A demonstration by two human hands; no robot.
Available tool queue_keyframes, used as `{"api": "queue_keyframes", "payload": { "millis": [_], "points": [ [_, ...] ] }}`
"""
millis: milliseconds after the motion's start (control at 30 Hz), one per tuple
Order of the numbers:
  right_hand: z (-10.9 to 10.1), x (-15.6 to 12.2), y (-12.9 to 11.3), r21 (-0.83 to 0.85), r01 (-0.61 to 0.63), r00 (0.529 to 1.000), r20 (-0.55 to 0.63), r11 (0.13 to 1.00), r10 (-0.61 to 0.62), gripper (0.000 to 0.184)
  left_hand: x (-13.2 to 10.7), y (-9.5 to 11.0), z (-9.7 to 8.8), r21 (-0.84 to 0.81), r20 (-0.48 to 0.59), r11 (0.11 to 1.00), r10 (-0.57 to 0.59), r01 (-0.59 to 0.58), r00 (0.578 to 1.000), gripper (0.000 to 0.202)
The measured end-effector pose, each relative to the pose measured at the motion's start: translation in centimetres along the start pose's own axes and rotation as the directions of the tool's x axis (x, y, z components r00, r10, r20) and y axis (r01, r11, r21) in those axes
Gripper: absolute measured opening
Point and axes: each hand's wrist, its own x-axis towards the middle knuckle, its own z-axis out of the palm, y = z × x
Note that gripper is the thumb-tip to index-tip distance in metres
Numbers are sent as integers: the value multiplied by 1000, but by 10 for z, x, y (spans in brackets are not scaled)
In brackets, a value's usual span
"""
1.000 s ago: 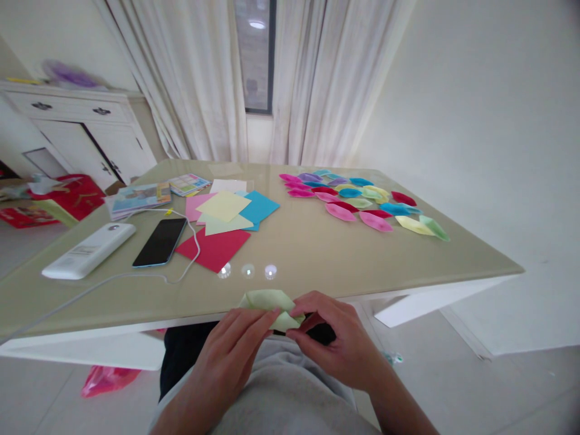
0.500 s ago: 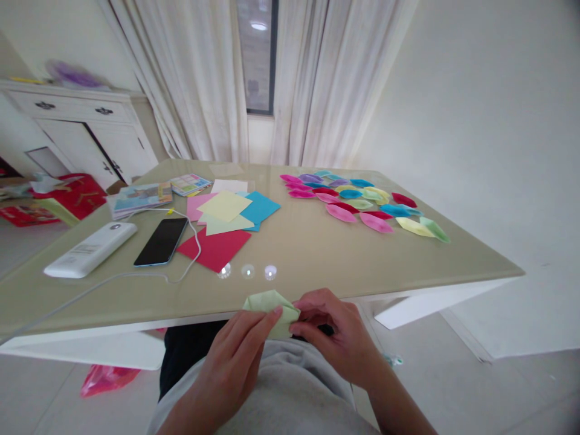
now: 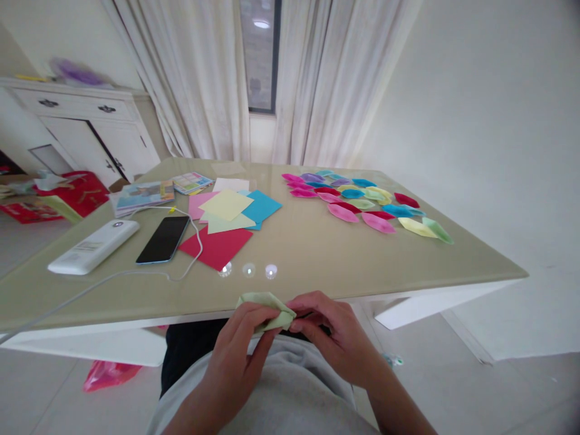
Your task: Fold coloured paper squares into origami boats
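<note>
A pale green folded paper piece [image 3: 265,305] is held just below the near edge of the table [image 3: 317,254], over my lap. My left hand [image 3: 238,353] pinches its left side with fingers curled round it. My right hand [image 3: 333,335] grips its right end, fingers closed. On the table's left middle lies a loose stack of coloured paper squares [image 3: 231,211], with a red sheet [image 3: 215,248] nearest me. Several finished folded paper shapes [image 3: 362,202] in pink, blue, yellow, green and red lie spread over the far right of the table.
A black phone [image 3: 163,239] with a white cable [image 3: 136,275] and a white power bank [image 3: 93,246] lie at the left. Booklets [image 3: 142,196] sit behind them. A white cabinet [image 3: 86,136] and red boxes [image 3: 67,193] stand left, curtains [image 3: 317,84] behind.
My left hand's fingers have curled further round the green paper, squeezing it flatter and narrower. My right hand stays gripped on its right end. The view shifted slightly.
</note>
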Motion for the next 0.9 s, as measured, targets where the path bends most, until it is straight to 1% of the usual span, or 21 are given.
{"api": "queue_keyframes", "payload": {
  "millis": [133, 233, 433, 600, 733, 800, 900],
  "points": [
    [-1, 0, -1, -54, 45, 999, -3, 998, -45, 22, 3, 3, 0, -52, -17, 998, -40, 39, 999, 22],
    [0, 0, -1, -95, 58, 998, -6, 994, -58, 24, 3, 3, -1, -59, -34, 998, -33, 31, 999, 24],
    [2, -1, -1, -160, 75, 997, -8, 984, -78, 26, 2, -1, 2, -15, -85, 1000, 12, -13, 996, 27],
    [2, 0, -4, -251, 124, 991, -13, 960, -131, 22, 2, 0, 2, -37, -64, 999, 3, -5, 998, 26],
    [2, -1, -1, -299, 204, 977, 5, 932, -212, 26, 2, 2, 0, -55, -38, 998, 0, -2, 999, 21],
    [2, -3, 2, -303, 213, 975, 12, 929, -220, 26, 2, 2, -1, -48, -27, 999, 4, -5, 1000, 19],
    [1, -4, 5, -318, 195, 980, 24, 928, -198, 25, 0, 2, -3, -14, 0, 1000, 21, -21, 1000, 20]
  ]
}}
